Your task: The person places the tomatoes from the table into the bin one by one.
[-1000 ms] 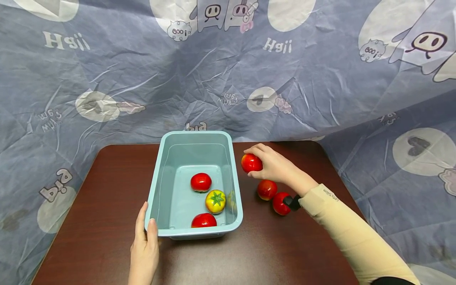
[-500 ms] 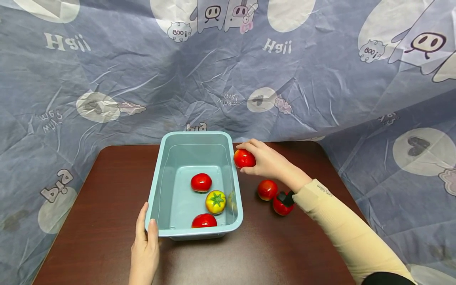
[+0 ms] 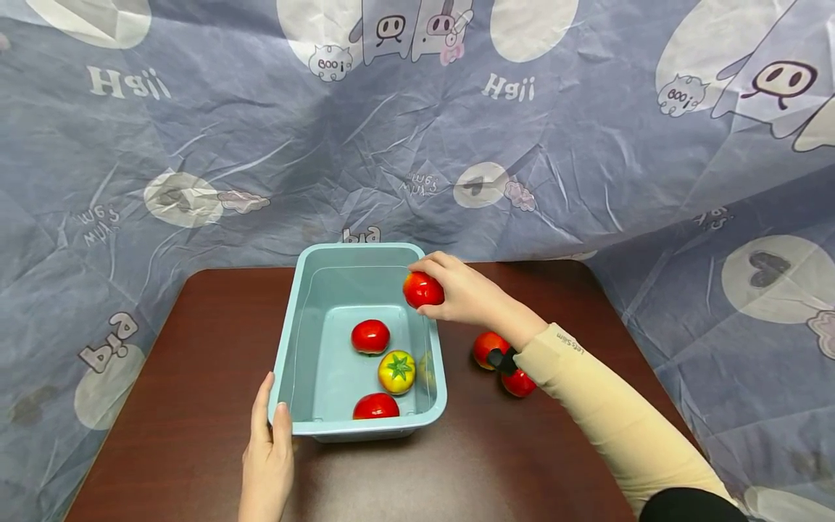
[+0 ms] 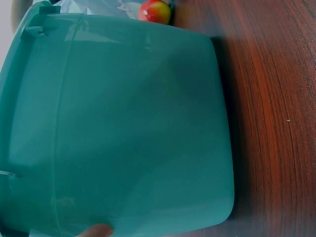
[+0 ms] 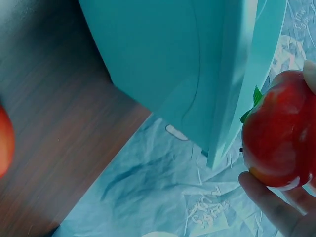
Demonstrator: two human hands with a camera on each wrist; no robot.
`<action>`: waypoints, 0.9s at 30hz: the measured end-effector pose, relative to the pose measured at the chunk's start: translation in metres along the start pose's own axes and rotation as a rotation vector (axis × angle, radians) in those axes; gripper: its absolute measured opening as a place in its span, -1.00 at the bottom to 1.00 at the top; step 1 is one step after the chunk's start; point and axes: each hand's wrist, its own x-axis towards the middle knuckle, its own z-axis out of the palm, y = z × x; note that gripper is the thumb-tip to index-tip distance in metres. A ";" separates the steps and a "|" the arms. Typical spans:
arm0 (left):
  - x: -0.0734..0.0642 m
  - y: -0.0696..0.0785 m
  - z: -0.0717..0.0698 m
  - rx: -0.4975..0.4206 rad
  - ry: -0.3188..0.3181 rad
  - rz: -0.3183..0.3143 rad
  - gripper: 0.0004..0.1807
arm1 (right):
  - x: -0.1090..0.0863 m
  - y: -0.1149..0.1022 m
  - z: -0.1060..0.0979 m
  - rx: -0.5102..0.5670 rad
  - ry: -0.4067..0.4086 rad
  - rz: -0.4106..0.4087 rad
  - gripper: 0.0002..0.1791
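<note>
In the head view my right hand (image 3: 463,290) grips a shiny red tomato (image 3: 422,289) above the right rim of a light-blue plastic bin (image 3: 367,428). Green leaves show on this tomato (image 5: 281,131) in the right wrist view, with fingertips around it. My left hand (image 3: 268,457) rests at the bin's front-left corner, thumb at the front and straight fingers along the left side. Inside the bin lie a red tomato (image 3: 370,337), a yellow tomato (image 3: 396,372) with a green star-shaped top, and another red tomato (image 3: 376,407) partly hidden by the front rim.
Right of the bin, two red tomatoes, a farther one (image 3: 489,348) and a nearer one (image 3: 519,383), sit on the brown table (image 3: 522,464), partly covered by the right wrist's black camera. A printed grey-blue sheet (image 3: 326,159) hangs behind the table.
My right hand has carried the tomato leftward, from beside the bin to over its right rim. The left hand and the tomatoes in the bin stay put.
</note>
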 end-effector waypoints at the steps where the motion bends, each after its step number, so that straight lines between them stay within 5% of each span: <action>1: 0.000 0.000 0.000 -0.002 -0.003 0.000 -0.43 | 0.001 -0.001 0.002 -0.001 -0.007 -0.002 -0.35; 27: 0.002 -0.002 0.001 -0.018 -0.002 0.031 -0.43 | 0.017 -0.009 0.030 0.004 -0.037 -0.070 -0.34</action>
